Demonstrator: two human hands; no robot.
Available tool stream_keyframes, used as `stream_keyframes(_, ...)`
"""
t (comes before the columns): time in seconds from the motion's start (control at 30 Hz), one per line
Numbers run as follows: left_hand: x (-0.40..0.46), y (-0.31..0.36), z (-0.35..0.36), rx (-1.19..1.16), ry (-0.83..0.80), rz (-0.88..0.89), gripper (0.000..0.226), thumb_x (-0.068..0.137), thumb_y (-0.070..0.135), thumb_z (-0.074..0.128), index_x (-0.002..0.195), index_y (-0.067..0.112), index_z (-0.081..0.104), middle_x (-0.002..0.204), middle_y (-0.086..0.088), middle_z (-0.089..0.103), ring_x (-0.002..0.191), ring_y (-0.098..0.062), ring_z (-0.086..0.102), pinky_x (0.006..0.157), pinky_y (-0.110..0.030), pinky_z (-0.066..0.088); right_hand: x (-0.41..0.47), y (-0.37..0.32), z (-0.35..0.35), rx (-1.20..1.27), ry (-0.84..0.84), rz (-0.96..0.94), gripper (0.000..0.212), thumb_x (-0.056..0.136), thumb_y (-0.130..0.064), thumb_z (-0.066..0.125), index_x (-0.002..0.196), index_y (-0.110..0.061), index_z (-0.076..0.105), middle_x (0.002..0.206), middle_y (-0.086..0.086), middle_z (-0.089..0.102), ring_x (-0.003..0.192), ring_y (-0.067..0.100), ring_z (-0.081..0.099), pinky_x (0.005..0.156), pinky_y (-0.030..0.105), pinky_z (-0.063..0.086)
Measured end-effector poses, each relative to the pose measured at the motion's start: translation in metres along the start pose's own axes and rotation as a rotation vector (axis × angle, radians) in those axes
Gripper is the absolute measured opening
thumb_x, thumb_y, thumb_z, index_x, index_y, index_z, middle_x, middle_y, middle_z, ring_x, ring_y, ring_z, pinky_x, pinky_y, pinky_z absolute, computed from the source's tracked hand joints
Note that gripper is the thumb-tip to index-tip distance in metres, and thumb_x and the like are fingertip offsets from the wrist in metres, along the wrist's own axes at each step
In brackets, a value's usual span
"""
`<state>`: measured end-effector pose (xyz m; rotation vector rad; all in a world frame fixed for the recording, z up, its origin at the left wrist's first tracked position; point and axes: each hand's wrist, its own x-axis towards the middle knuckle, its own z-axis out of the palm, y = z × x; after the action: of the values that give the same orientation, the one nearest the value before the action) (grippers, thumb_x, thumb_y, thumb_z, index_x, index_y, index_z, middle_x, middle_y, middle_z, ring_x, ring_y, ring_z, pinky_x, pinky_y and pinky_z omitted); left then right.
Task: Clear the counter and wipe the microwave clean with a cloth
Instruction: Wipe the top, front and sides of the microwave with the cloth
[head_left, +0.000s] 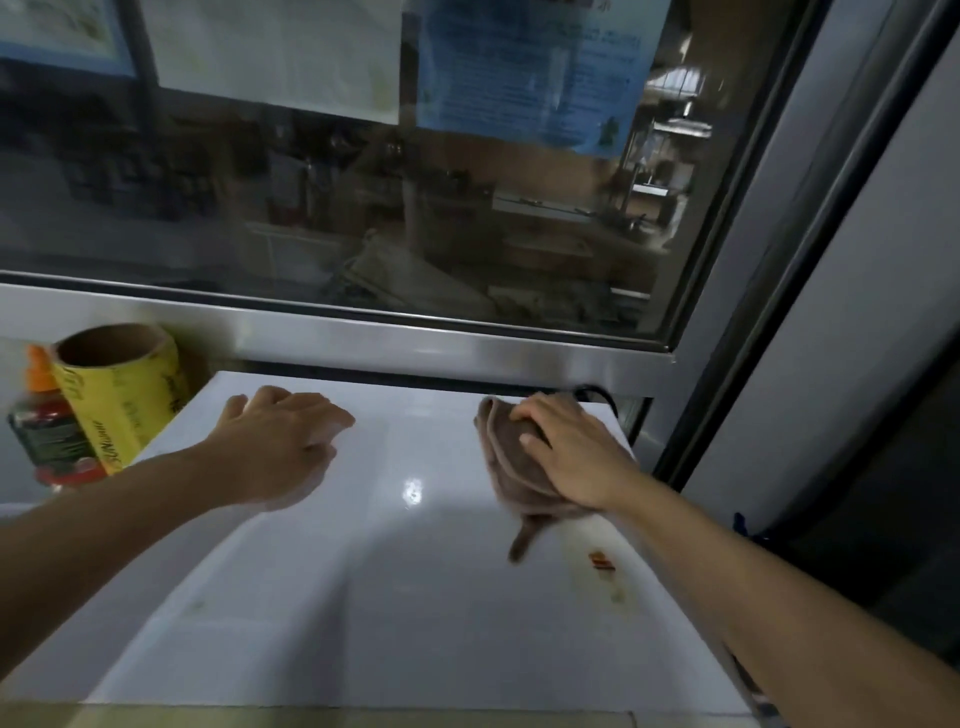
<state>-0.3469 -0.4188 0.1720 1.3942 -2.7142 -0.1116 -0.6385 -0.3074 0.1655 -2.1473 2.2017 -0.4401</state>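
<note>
Nearest me is the microwave (363, 597) top, a flat glossy white panel with a bright glare spot mid-surface; small reddish-orange stains (602, 564) sit on it toward the right edge, just below my right wrist; my right hand (571, 449) lies palm-down on a brown cloth (511, 467), soft and crumpled, fingers loosely curled over its bunched far end and pressing it onto the panel near the back right corner; one limp corner of the cloth trails toward me; my left hand (283, 444) rests on the bare panel at the left, fingers bent and close together, holding nothing; whether the palm lies fully flat I cannot tell; left of the microwave stands a roll (122, 395) with yellow printed wrap and a brown cardboard core, tilted; touching or just beside it, a bottle (44, 421) with an orange cap and a dark label, blurred; behind runs a brushed metal sill (415, 338); beyond it a dark glass window (363, 208) with paper sheets (275, 52) stuck on.
</note>
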Motion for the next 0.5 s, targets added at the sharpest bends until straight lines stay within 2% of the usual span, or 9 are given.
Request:
stream_keyframes(0.13,0.000,-0.009,0.016,-0.026,0.015,0.015,0.040,0.096,0.040,0.035,0.135,0.047,0.029,0.149,0.014,0.024,0.135,-0.020,0.024,0.109,-0.045,0.023,0.050,-0.005,0.004,0.032,-0.026,0.037,0.024,0.096,-0.036,0.042,0.119,-0.035,0.045,0.129,-0.010,0.048,0.112,0.022,0.053,0.094,0.041,0.043)
stream_keyframes(0.23,0.004,-0.013,0.017,-0.030,0.016,0.030,0.040,0.096,0.041,0.036,0.135,0.047,0.028,0.149,0.012,0.024,0.134,-0.022,0.026,0.109,-0.046,0.025,0.061,-0.017,0.008,-0.019,-0.035,0.002,0.028,0.097,-0.038,0.037,0.124,-0.036,0.044,0.129,-0.010,0.050,0.110,0.022,0.055,0.089,0.039,0.043)
stream_keyframes(0.33,0.002,-0.012,0.016,-0.035,-0.008,0.024,0.041,0.095,0.042,0.034,0.135,0.046,0.028,0.149,0.011,0.024,0.134,-0.023,0.025,0.110,-0.047,0.024,0.050,-0.042,0.014,-0.157,-0.054,-0.122,0.041,0.098,-0.040,0.034,0.139,-0.035,0.035,0.145,-0.011,0.037,0.130,0.017,0.037,0.106,0.039,0.030)
stream_keyframes(0.4,0.000,-0.010,0.012,-0.029,-0.020,0.027,0.041,0.095,0.042,0.034,0.136,0.046,0.028,0.150,0.010,0.023,0.135,-0.023,0.023,0.110,-0.048,0.022,0.032,-0.069,0.019,-0.232,-0.048,-0.267,0.045,0.098,-0.039,0.034,0.142,-0.034,0.029,0.149,-0.012,0.029,0.136,0.015,0.024,0.112,0.038,0.020)
stream_keyframes(0.5,-0.003,-0.015,0.002,-0.057,-0.058,0.053,0.043,0.096,0.040,0.035,0.139,0.044,0.029,0.152,0.012,0.022,0.138,-0.021,0.020,0.111,-0.048,0.017,-0.008,-0.096,0.024,-0.226,-0.025,-0.459,0.050,0.095,-0.041,0.037,0.143,-0.031,0.028,0.147,-0.012,0.028,0.137,0.014,0.023,0.114,0.038,0.017)
